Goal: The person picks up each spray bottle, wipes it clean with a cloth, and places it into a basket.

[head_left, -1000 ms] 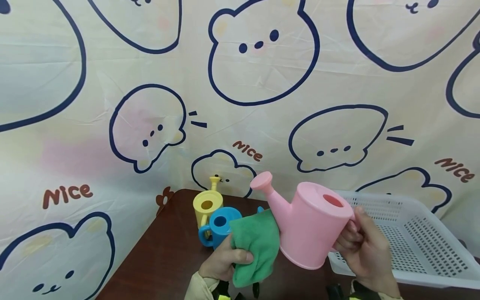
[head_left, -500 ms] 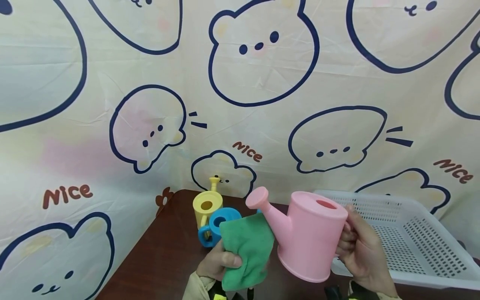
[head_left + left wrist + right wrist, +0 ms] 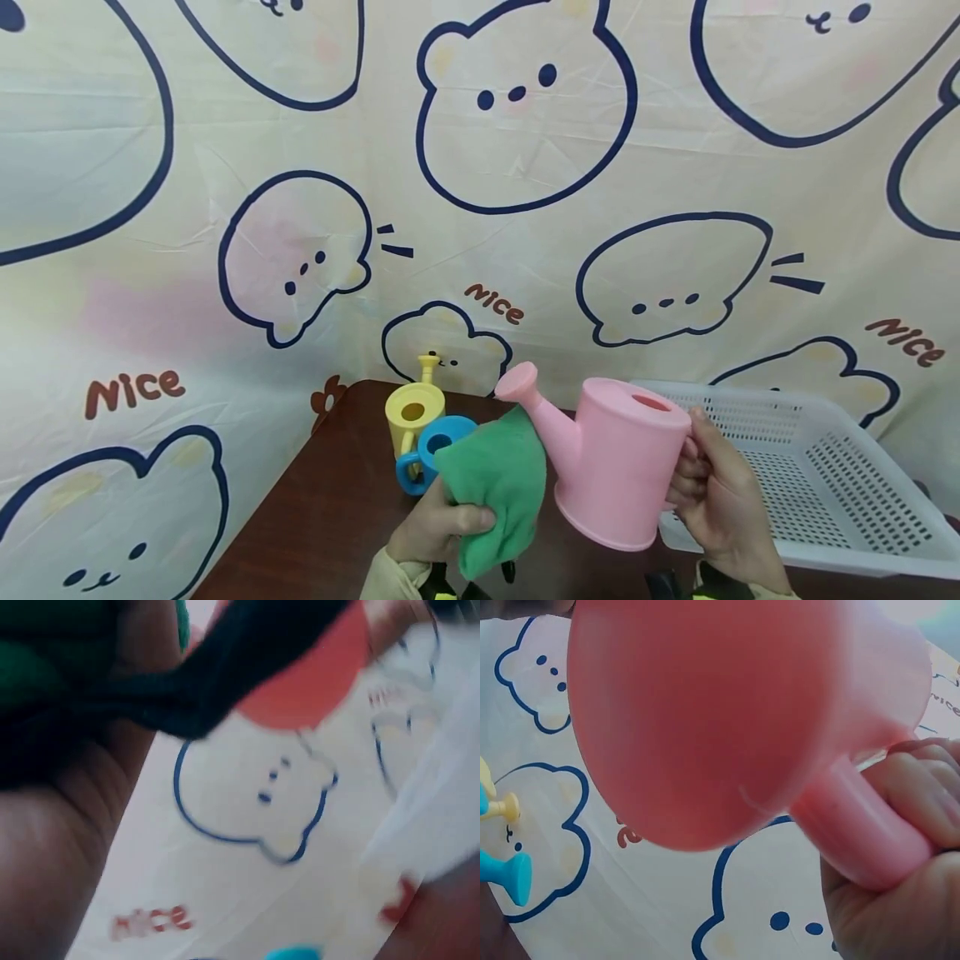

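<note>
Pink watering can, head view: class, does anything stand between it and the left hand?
Yes: the green cloth, held in the left hand, lies between that hand and the pink watering can. Nothing visible separates the right hand from the handle it grips.

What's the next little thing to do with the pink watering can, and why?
Probably wipe the green cloth gently along the spout. The left grip has the cloth bunched close beside it, and the right grip holds the pink watering can up by its handle, so it seems ready for wiping.
</note>
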Demonstrator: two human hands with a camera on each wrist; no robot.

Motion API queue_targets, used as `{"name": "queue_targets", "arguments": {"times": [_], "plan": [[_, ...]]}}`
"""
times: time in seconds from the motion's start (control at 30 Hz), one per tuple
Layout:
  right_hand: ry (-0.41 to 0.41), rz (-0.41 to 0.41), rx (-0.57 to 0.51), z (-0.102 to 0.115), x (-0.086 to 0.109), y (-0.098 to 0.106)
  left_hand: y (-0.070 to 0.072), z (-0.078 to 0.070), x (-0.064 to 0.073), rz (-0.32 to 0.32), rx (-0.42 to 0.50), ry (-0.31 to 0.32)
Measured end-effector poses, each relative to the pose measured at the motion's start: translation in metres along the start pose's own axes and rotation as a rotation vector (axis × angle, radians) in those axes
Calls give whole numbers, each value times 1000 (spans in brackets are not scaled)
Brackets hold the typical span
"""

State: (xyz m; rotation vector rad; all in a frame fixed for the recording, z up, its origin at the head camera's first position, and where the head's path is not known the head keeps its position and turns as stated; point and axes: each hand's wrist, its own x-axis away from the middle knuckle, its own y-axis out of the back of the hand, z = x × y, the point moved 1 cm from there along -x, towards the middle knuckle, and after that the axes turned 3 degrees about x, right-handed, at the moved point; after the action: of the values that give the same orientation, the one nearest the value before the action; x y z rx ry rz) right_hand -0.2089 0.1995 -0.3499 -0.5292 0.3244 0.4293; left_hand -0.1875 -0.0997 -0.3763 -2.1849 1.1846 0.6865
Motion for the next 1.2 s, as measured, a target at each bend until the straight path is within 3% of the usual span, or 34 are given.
{"name": "queue_targets", "arguments": {"times": [0.1,0.17,0.3,0.47,0.67,0.87,1.07,1.2], "plan": [[3,24,-9,1,-1,0,-2,-3,5,-195,-272,124],[11,71,-41,2,-2,1,-3,-5,4,-283,-429,216],[33,145,-102,2,-4,1,-7,-6,-2,-337,-613,329],[52,118,-79,3,-4,0,-10,-6,-6,-338,-715,420],[51,91,-23,3,-4,-1,-14,-6,-10,-312,-945,467],[23,39,125,3,-5,-6,-17,-3,-10,-288,-1201,450],[-31,-69,317,-1,-4,-14,-16,1,-11,-326,-1445,408],[-76,-153,418,-5,-3,-20,-15,4,-12,-374,-1541,390]]}}
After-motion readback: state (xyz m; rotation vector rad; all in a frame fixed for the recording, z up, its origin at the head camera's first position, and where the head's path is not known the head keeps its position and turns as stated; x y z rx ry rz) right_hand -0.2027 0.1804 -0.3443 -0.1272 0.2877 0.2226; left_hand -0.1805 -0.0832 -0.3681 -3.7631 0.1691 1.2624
